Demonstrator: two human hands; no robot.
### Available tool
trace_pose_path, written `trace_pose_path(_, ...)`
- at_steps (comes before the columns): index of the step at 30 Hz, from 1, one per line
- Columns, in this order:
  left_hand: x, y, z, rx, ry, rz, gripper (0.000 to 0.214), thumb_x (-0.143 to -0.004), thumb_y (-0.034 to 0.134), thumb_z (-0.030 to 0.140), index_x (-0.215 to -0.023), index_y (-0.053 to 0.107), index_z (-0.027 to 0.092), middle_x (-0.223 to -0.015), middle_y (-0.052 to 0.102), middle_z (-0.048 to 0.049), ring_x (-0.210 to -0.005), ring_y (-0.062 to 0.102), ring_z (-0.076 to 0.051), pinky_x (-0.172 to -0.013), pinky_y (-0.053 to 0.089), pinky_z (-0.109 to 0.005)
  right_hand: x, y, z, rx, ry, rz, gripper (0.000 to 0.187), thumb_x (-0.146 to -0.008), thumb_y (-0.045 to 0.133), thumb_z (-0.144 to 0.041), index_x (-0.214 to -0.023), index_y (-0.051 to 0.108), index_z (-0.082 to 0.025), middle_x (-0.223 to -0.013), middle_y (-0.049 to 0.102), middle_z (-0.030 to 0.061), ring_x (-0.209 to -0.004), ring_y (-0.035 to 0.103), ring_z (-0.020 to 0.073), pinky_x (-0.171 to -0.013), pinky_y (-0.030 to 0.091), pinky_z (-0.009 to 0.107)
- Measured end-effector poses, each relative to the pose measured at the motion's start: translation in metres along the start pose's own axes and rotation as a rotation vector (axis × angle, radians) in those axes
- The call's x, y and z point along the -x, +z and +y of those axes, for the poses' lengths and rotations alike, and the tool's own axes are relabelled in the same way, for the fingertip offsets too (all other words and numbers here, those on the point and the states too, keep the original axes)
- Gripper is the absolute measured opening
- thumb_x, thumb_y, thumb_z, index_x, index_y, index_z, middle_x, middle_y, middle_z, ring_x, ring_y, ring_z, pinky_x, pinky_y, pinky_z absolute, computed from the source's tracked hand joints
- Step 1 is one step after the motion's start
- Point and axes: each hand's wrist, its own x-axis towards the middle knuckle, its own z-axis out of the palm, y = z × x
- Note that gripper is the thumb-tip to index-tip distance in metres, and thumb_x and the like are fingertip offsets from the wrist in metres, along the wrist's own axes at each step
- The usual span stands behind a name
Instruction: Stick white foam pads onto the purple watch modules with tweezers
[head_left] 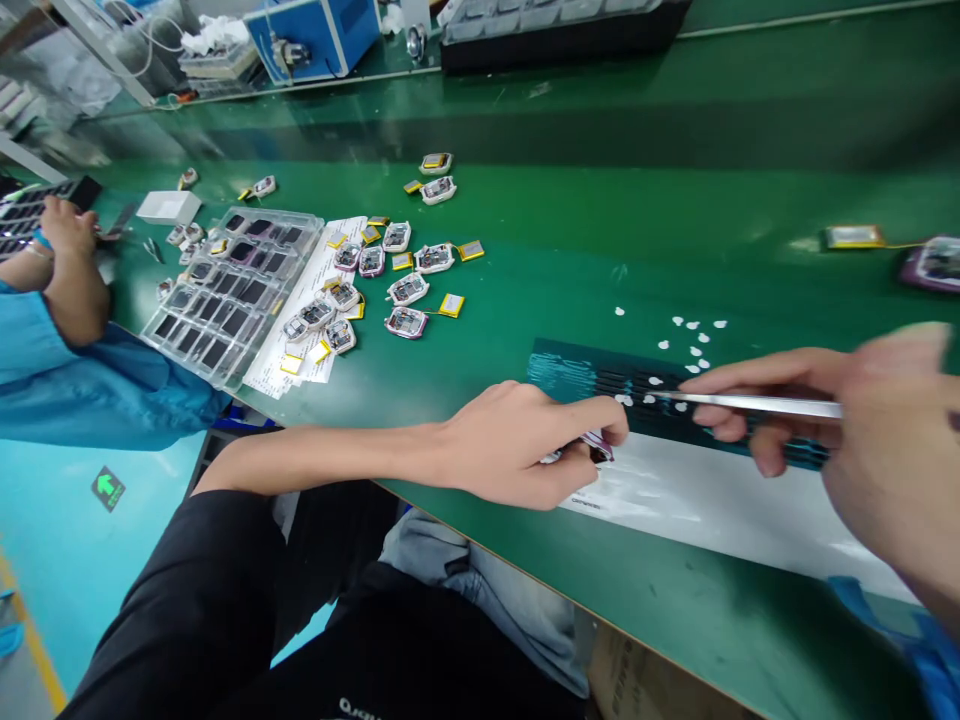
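At far left a co-worker's hand (66, 226) rests beside a clear compartment tray (232, 290) and scattered watch modules (409, 290) on the green bench (600, 200). Nearer the edge, the left hand (517, 445) pinches a small watch module (598, 446) against a white sheet (712, 500) — fingers closed on it. From the right, the right hand (862, 420) grips steel tweezers (757, 404), their long axis running leftward, tips over a dark sticker strip (585, 375) — just right of the held module.
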Motion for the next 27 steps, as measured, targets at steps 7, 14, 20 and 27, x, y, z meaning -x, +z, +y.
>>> trace_pose_path(7,-0.002,0.004,-0.001,-0.055,-0.012,0.013,0.028,-0.087,0.041,0.023,-0.108,0.06,0.021,-0.064,0.059,0.0057,-0.05,0.044,-0.011,-0.055,0.032,-0.027,-0.013,0.006,-0.006,-0.114,0.212,-0.567,0.09,-0.078,0.041,-0.103,-0.075,0.079,-0.022,-0.067,0.072,0.0136,-0.052,0.064,0.0204,-0.043,0.054,0.033)
trace_pose_path(14,-0.003,0.004,-0.002,-0.053,-0.054,0.025,0.027,-0.088,0.041,0.026,-0.105,0.062,0.021,-0.065,0.06,0.0044,-0.053,0.045,-0.012,-0.057,0.032,-0.029,-0.008,0.018,-0.013,-0.17,0.202,-0.617,0.089,-0.08,0.04,-0.102,-0.07,0.075,-0.021,-0.065,0.072,0.0123,-0.052,0.067,0.0192,-0.047,0.058,0.029)
trace_pose_path(20,-0.004,0.004,-0.003,-0.031,-0.054,0.025,0.024,-0.091,0.042,0.026,-0.102,0.063,0.022,-0.066,0.061,0.0037,-0.054,0.047,-0.012,-0.058,0.033,-0.028,-0.008,0.02,-0.007,-0.228,0.239,-0.609,0.083,-0.083,0.045,-0.098,-0.069,0.073,-0.021,-0.065,0.072,0.0108,-0.052,0.066,0.0172,-0.05,0.058,0.028)
trace_pose_path(27,-0.004,0.003,-0.005,-0.018,-0.046,0.026,0.026,-0.091,0.043,0.024,-0.103,0.066,0.02,-0.065,0.063,0.004,-0.054,0.047,-0.011,-0.057,0.034,-0.027,-0.007,0.02,0.013,-0.294,0.329,-0.571,0.08,-0.086,0.046,-0.094,-0.072,0.071,-0.02,-0.065,0.071,0.0114,-0.051,0.065,0.0189,-0.047,0.052,0.031)
